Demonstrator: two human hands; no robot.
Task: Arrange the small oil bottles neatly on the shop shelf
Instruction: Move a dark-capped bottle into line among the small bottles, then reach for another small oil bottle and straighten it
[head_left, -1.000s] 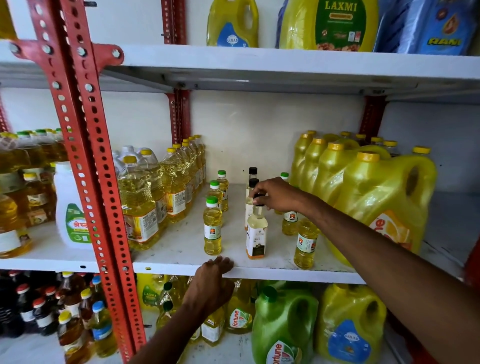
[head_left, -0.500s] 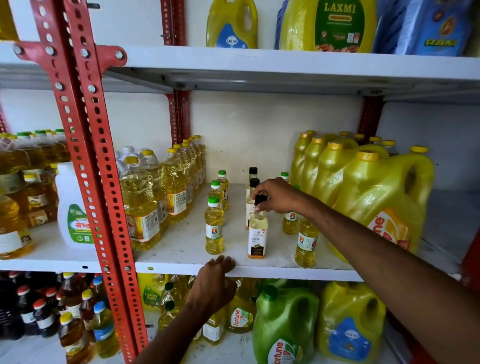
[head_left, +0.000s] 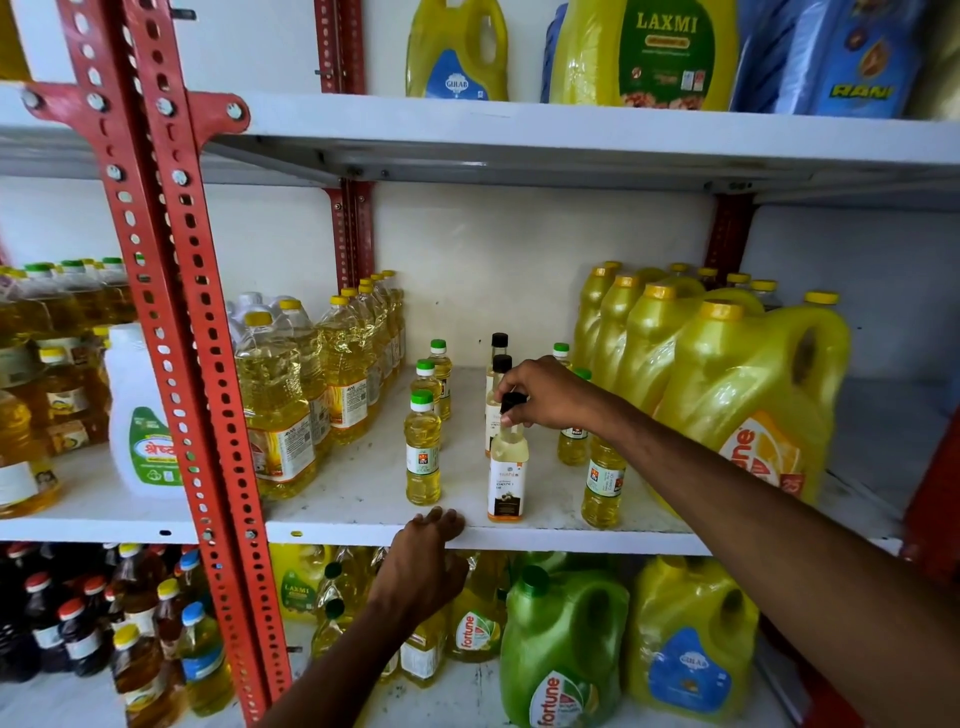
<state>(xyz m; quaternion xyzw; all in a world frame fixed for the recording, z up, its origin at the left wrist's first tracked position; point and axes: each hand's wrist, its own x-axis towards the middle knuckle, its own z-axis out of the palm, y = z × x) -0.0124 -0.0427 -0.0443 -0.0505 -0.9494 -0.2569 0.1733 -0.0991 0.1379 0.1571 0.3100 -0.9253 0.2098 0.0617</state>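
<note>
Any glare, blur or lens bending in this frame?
Head view: sharp overall; wide-angle bending bows the red upright and shelf edge; glare spots on the big yellow jugs; the right hand on the black-capped bottle shows no blur.

Black-capped bottle (head_left: 507, 470) now nearer the shelf's front edge (head_left: 571, 540), upright under the right hand (head_left: 545, 397).

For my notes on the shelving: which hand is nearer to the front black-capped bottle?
Right. The right hand grips the front black-capped bottle by its cap; the left hand rests below on the shelf edge.
</note>
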